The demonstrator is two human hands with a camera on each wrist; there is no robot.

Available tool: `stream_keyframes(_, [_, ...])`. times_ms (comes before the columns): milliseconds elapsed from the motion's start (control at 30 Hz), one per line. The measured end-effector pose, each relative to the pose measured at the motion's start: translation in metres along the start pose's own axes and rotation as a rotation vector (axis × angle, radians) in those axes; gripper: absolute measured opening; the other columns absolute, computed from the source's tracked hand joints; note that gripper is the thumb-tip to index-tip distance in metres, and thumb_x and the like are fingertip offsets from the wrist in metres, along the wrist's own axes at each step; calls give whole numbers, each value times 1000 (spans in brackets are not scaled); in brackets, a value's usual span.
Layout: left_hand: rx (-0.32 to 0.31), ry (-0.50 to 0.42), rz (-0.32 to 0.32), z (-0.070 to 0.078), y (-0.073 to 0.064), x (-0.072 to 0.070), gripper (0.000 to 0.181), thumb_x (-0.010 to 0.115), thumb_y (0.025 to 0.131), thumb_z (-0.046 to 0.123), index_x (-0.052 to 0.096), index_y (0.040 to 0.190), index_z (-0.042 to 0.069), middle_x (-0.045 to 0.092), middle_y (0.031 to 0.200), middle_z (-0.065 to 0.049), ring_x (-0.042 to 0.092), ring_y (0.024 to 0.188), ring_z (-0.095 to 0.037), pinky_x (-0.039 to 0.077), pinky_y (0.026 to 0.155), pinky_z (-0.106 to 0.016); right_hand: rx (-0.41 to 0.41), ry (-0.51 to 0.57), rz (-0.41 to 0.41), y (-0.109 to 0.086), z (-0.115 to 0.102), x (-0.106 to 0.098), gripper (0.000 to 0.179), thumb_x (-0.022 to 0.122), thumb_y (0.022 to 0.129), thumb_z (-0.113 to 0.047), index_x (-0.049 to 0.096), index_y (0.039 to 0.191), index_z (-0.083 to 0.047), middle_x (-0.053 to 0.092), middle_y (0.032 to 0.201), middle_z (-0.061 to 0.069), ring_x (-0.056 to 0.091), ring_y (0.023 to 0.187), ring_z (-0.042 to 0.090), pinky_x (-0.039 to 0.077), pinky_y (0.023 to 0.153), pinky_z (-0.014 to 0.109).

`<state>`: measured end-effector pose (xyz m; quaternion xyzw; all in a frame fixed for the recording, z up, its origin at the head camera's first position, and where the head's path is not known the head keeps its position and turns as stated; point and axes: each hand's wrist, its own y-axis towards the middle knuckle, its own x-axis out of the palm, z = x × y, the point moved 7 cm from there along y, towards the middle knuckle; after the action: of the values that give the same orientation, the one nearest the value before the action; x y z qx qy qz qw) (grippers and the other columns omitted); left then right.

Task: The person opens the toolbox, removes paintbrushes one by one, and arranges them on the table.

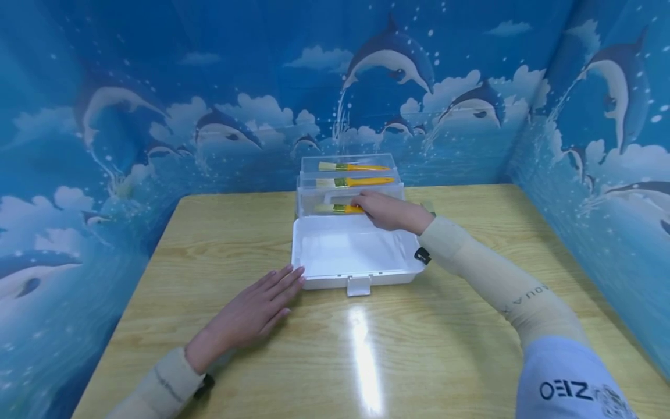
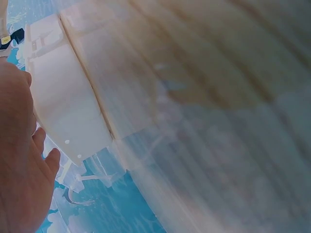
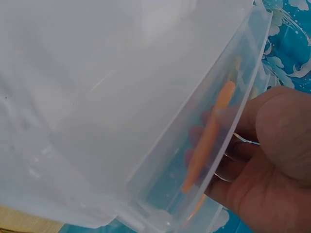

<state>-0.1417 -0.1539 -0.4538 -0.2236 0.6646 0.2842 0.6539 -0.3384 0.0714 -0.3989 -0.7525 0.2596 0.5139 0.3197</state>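
Note:
A white plastic box [image 1: 345, 247] stands open on the table, its tiers of clear trays [image 1: 349, 192] spread out at the back. My right hand [image 1: 384, 210] reaches over the box into the lowest tray and pinches the orange handle of a paintbrush [image 1: 339, 208]. Through the translucent tray wall, the right wrist view shows fingertips beside that handle [image 3: 209, 138]. Two more paintbrushes lie in the upper trays, one in the middle tier [image 1: 356, 182] and one at the top [image 1: 353, 167]. My left hand [image 1: 253, 308] lies with straight fingers, fingertips at the box's front left corner.
The wooden table [image 1: 230, 233] ends at a blue dolphin-print backdrop [image 1: 262, 75] behind and at the sides. A latch [image 1: 359, 286] sticks out from the box's front. Beyond my right wrist shows the pale bristle end of another brush [image 1: 428, 206], the rest hidden by the arm.

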Motion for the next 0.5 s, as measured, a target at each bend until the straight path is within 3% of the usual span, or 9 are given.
stream_keyframes(500, [18,0,40,1,0,-1,63,50,107,28,26,162,9,18,171,-6,20,156,-26,11,130,-36,-31,25,44,-16,2,-9,36,42,108,-4,55,142,-3,59,137,15,56,130,30,50,111,43])
